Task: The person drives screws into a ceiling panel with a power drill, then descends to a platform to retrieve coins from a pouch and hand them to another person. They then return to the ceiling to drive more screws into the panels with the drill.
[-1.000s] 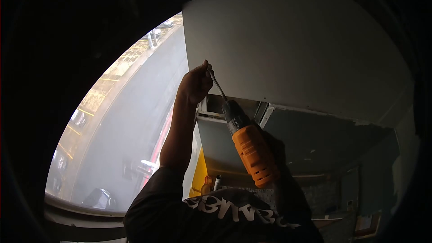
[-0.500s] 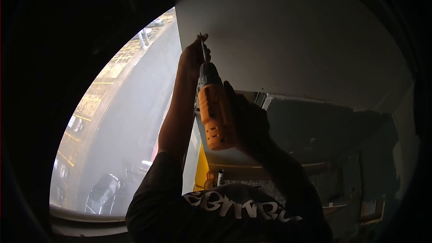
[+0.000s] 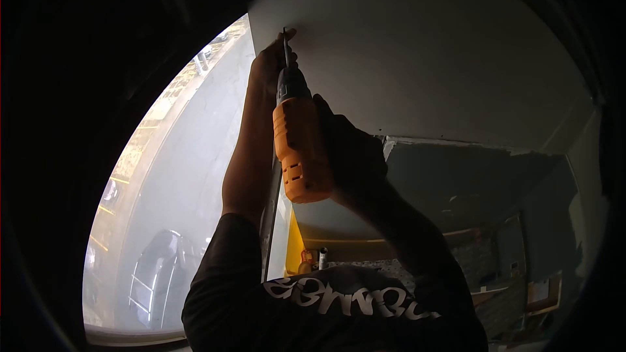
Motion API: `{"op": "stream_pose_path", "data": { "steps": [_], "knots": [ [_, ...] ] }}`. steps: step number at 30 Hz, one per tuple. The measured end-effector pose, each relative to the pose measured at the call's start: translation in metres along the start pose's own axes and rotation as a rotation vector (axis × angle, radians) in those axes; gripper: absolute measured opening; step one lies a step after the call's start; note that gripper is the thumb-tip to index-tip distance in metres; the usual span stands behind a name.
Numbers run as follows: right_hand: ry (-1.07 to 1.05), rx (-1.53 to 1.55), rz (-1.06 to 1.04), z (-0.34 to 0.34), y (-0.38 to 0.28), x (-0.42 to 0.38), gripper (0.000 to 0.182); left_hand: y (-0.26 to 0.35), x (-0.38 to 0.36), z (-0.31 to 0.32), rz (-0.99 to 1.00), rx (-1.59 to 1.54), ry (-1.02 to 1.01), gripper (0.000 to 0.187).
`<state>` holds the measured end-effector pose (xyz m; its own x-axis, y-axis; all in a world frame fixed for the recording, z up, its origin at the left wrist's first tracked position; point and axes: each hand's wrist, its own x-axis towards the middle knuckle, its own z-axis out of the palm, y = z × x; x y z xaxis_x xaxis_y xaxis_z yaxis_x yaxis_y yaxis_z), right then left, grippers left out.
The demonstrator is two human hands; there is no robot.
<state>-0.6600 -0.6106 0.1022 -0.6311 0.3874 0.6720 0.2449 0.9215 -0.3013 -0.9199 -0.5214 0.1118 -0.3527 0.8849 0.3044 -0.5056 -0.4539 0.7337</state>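
An orange power drill [image 3: 301,153] with a dark chuck [image 3: 291,85] points up toward the pale ceiling panel. My right hand [image 3: 352,150] is wrapped round its handle, which is mostly in shadow. From the chuck, a long thin drill bit [image 3: 287,52] reaches up to the panel. My left hand [image 3: 268,65] is raised beside it, fingers curled closely about the bit near its tip. Whether a small fastener is also between those fingers is too dark to make out.
The ceiling panel [image 3: 417,52] spreads overhead to the right. Bright glazing [image 3: 189,156] curves along the left. Lower right stands a dark wall [image 3: 469,182] with rough, patchy edges. A yellow upright surface [image 3: 295,244] and a small pale cylinder [image 3: 323,258] show behind my shoulder.
Both hands and the drill have shifted up and slightly left in view. The grip on the drill stays the same, and the left fingers remain at the bit.
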Motion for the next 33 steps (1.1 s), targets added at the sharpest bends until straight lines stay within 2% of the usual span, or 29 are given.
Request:
{"op": "stream_pose_path", "data": {
  "steps": [1, 4, 7, 10, 11, 14, 16, 18, 19, 21, 24, 27, 33],
  "knots": [
    [0.005, 0.015, 0.009, -0.002, -0.001, 0.001, 0.082, 0.004, -0.007, 0.012, -0.003, 0.050, 0.122, 0.036],
    [0.018, 0.073, 0.044, -0.006, -0.002, 0.003, 0.081, 0.003, -0.013, 0.014, -0.026, 0.098, 0.151, 0.037],
    [0.028, 0.103, 0.061, -0.007, -0.003, 0.008, 0.081, 0.000, -0.044, 0.019, 0.052, 0.349, 0.255, 0.037],
    [0.027, 0.099, 0.077, -0.004, -0.003, 0.010, 0.081, -0.011, -0.073, 0.013, 0.418, 0.538, 0.297, 0.038],
    [0.025, 0.095, 0.083, -0.003, -0.004, 0.011, 0.081, -0.012, -0.088, 0.020, 0.605, 0.610, 0.307, 0.038],
    [0.004, 0.094, 0.102, -0.001, -0.008, 0.014, 0.081, -0.014, -0.123, 0.032, 0.949, 0.481, 0.170, 0.048],
    [0.002, 0.085, 0.102, 0.001, -0.010, 0.016, 0.081, -0.018, -0.135, 0.030, 0.923, -0.131, -0.173, 0.053],
    [0.029, 0.068, 0.078, 0.006, -0.007, 0.016, 0.082, -0.021, -0.142, 0.024, 1.152, -0.018, -0.360, 0.070],
    [0.042, 0.060, 0.068, 0.009, -0.004, 0.016, 0.082, -0.031, -0.157, 0.021, 1.201, 0.036, -0.238, 0.085],
    [0.054, 0.040, 0.027, 0.013, -0.001, 0.016, 0.082, -0.039, -0.170, 0.007, 1.212, 0.400, -0.119, 0.088],
    [0.006, 0.019, 0.028, 0.011, -0.003, 0.020, 0.082, -0.035, -0.179, 0.017, 1.330, 0.608, -0.110, 0.076],
    [-0.022, -0.062, 0.033, 0.013, -0.006, 0.020, 0.085, -0.039, -0.179, 0.019, 1.366, 0.630, -0.091, 0.066],
    [0.012, -0.160, -0.054, 0.018, -0.006, 0.017, 0.088, -0.053, -0.178, 0.011, 1.333, 0.510, -0.064, 0.063]
  ]
}}
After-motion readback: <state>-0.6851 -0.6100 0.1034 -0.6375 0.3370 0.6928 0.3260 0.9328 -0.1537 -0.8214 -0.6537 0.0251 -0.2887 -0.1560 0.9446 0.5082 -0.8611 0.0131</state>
